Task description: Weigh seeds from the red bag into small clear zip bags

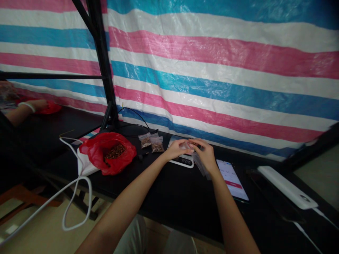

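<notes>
Both hands meet over the black tabletop point(164, 197), above a small white scale point(182, 160). The left hand point(177, 148) and the right hand point(205, 155) pinch a small clear bag point(188, 145) between their fingers, with a stack of clear bags point(200, 165) hanging just under the right fingers. Left of the fingers lie two filled little bags point(152, 141), and farther left an open red bag point(108, 152) of brown bits. A lit phone point(232, 179) lies right of the fingers
</notes>
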{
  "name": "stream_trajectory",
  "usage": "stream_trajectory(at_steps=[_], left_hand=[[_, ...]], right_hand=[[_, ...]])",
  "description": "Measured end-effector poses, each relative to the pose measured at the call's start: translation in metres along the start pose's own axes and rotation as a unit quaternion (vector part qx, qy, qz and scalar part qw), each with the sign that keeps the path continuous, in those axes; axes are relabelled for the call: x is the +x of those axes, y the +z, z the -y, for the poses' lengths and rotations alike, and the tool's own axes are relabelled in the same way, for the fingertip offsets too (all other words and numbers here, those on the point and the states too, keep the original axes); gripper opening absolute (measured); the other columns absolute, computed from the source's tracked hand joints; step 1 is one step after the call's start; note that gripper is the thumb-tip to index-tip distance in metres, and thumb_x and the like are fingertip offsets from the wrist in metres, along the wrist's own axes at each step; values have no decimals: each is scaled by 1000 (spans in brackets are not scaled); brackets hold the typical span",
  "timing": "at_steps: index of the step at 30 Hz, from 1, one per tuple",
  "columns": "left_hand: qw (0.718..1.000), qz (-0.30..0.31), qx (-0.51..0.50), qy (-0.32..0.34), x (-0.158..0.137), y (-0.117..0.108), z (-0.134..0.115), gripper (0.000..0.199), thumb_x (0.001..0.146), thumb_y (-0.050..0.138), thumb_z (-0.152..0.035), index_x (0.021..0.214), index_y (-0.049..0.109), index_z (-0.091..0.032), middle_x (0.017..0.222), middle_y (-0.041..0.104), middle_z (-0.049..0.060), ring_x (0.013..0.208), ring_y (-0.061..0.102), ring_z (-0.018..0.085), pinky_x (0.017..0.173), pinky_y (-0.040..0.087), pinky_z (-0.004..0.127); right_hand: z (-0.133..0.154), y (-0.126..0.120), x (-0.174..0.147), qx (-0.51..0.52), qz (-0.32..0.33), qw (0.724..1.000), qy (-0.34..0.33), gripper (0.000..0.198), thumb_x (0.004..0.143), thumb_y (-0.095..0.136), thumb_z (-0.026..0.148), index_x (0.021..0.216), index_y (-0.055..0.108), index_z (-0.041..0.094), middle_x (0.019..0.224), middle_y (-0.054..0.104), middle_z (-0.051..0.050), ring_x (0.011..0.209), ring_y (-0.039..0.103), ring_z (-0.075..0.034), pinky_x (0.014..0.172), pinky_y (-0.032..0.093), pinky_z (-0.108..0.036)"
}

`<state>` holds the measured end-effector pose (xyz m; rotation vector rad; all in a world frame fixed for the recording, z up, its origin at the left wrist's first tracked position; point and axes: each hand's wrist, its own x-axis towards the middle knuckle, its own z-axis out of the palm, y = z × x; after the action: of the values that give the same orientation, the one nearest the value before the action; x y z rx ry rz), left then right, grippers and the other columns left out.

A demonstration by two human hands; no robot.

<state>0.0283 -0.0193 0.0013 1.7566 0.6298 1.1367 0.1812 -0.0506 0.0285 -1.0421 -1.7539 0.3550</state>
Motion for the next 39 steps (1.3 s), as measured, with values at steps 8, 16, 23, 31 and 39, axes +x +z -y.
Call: stream_trajectory(at_steps=[8, 16, 23, 31, 39], left_hand=[[1000, -16, 13, 13, 1, -4, 1, 49, 66, 68, -40, 106, 60, -12, 98, 64, 8, 91, 57, 18, 86, 41, 30], [994, -105, 23, 22, 3, -20, -1, 45, 68, 67, -38, 105, 61, -14, 91, 65, 7, 86, 58, 17, 84, 41, 29], [990, -140, 4, 20, 4, -29, -8, 40, 68, 67, -34, 102, 62, -13, 89, 66, 6, 83, 58, 16, 83, 41, 29], [989, -144, 16, 9, 5, -30, -8, 39, 68, 67, -34, 100, 63, -13, 84, 65, 5, 79, 58, 15, 78, 42, 27], [992, -124, 20, 17, 4, -28, -7, 39, 68, 67, -35, 101, 62, -13, 88, 65, 5, 80, 57, 14, 79, 41, 27]], right_hand=[[-1, -1, 2, -14, -34, 999, 12, 27, 79, 52, 36, 91, 68, 18, 92, 68, -7, 83, 59, -19, 69, 43, -29], [-32, -31, -8, -250, 168, 939, 164, 30, 72, 60, 32, 99, 63, 20, 84, 65, -5, 77, 57, -19, 71, 41, -29], [-31, -30, -21, -412, 238, 860, 182, 51, 71, 62, 38, 118, 50, 22, 117, 51, -12, 108, 43, -31, 78, 40, -43], [-30, -33, -22, -547, 132, 800, 207, 40, 73, 60, 20, 113, 53, 16, 109, 54, -16, 104, 46, -32, 76, 39, -44], [-25, -25, -13, -400, 241, 869, 164, 23, 72, 62, 28, 95, 66, 29, 99, 66, -2, 98, 56, -25, 78, 35, -38]])
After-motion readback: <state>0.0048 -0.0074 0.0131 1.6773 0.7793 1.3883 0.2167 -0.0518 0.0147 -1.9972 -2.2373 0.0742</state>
